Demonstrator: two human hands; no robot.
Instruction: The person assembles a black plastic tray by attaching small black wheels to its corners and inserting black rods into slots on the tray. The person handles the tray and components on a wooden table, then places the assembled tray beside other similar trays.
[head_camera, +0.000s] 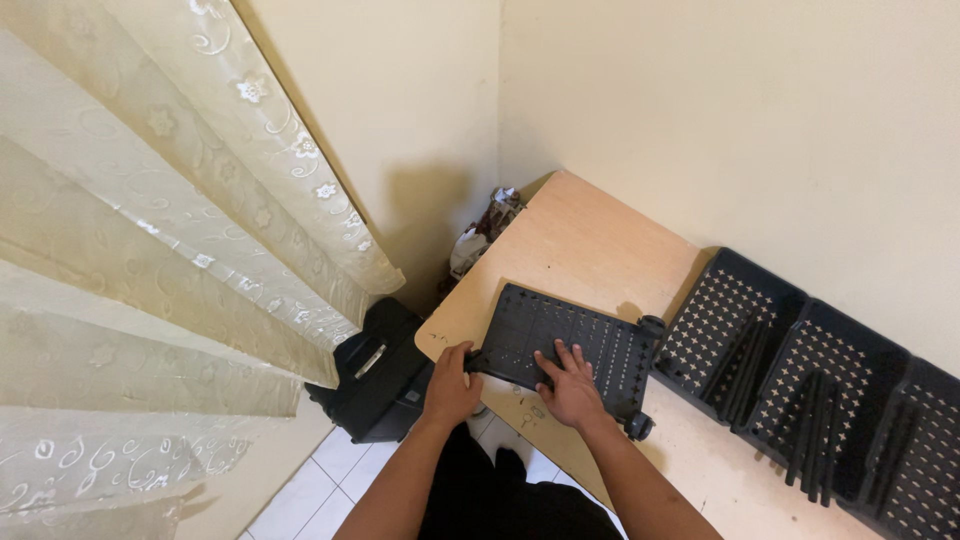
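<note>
Basically: black perforated panel (565, 348) lies flat on wooden table (580, 250); left hand (452, 385) grips its corner, right hand (572, 385) spread flat on top, pinning it steady. Matching trays (800, 385) alongside.

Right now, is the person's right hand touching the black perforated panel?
Touching. The head view shows the right hand lying flat, fingers spread, on the black perforated panel.

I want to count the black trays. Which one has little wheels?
The flat black panel under both hands, with wheels at its corners. The three trays along the wall show none.
</note>
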